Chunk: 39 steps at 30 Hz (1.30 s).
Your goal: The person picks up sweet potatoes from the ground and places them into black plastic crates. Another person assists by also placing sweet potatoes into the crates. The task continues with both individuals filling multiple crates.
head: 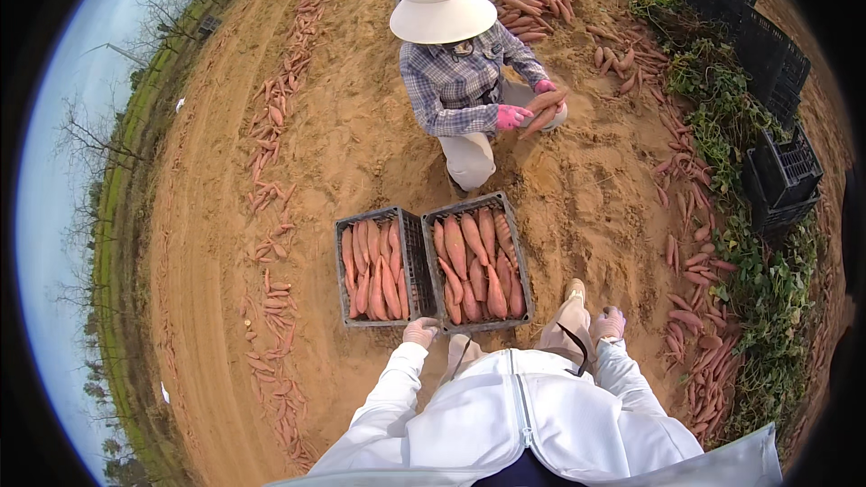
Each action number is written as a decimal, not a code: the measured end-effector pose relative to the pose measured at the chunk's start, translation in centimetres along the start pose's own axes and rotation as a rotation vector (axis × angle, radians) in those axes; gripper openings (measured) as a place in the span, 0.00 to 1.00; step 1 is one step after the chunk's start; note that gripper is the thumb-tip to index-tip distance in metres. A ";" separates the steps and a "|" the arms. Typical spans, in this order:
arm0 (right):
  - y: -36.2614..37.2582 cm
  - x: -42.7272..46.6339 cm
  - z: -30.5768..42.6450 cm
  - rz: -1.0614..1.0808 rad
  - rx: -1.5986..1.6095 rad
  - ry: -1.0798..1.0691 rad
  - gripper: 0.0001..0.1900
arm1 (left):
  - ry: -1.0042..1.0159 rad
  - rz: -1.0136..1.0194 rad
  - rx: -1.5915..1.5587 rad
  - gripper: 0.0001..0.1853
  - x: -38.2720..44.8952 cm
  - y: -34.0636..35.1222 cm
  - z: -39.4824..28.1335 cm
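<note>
Two black plastic crates stand side by side on the soil before me, the left crate (418, 243) and the right crate (522, 237), both filled with reddish sweet potatoes (475, 240) laid lengthwise. My left hand (421, 331), in a pale glove, is at the near edges of the crates, by the gap between them; whether its fingers grip a rim cannot be told. My right hand (608, 323), gloved too, hangs beside my right leg, near no crate, its fingers partly curled. Whether it is closed is unclear.
A person (460, 81) in a sun visor and pink gloves crouches beyond the crates, holding sweet potatoes (543, 110). Rows of sweet potatoes lie left (276, 115) and right (710, 352). Green vines (764, 311) and stacked black crates (785, 176) stand at the right.
</note>
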State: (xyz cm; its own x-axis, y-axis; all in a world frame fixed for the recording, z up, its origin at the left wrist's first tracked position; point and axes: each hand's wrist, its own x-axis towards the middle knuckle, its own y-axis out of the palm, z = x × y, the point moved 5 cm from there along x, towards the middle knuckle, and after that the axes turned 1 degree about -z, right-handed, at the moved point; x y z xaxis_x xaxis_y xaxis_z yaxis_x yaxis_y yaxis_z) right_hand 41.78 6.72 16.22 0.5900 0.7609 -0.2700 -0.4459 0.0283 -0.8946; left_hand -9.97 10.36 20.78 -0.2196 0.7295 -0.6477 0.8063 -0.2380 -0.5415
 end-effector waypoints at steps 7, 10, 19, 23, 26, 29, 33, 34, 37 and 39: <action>0.8 5.9 -5.1 0.345 -0.243 0.068 0.16 | -0.438 -0.385 -0.638 0.15 -16.3 2.9 14.8; -0.1 12.5 -5.4 0.397 -0.471 -0.089 0.18 | -0.811 -0.529 -0.764 0.15 -28.8 11.2 22.2; -1.8 19.2 9.4 0.316 -0.384 -0.576 0.22 | -1.316 -0.150 -0.431 0.15 -49.4 34.0 20.9; -0.1 8.9 14.2 0.438 -0.471 -0.710 0.26 | -1.245 -0.280 -0.660 0.14 -48.7 36.3 23.4; 2.2 -0.1 15.3 0.461 -0.352 -0.734 0.24 | -1.254 -0.359 -0.753 0.14 -49.7 35.7 28.4; 6.6 -8.9 16.5 0.493 -0.283 -0.765 0.19 | -1.269 -0.405 -0.818 0.14 -51.4 33.9 33.0; 6.8 -23.4 22.9 0.617 -0.002 -0.923 0.15 | -1.162 -0.517 -0.988 0.14 -49.7 27.0 38.8; 7.3 -24.7 24.4 0.612 -0.044 -0.946 0.16 | -1.106 -0.523 -1.037 0.14 -47.7 24.7 39.8; 8.5 -28.3 28.4 0.625 -0.213 -0.982 0.17 | -1.009 -0.518 -1.155 0.14 -43.8 19.1 41.7; 8.0 -29.0 29.4 0.633 -0.278 -0.883 0.18 | -0.950 -0.517 -1.225 0.14 -41.6 15.6 42.3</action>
State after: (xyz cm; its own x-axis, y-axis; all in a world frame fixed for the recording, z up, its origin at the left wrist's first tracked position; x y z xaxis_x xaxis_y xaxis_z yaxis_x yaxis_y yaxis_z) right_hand 1.37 3.93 27.35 -0.4233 0.7829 -0.4560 -0.2653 -0.5884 -0.7638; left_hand -11.48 -50.85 16.61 -0.4550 -0.1794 -0.8722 0.3712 0.8521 -0.3689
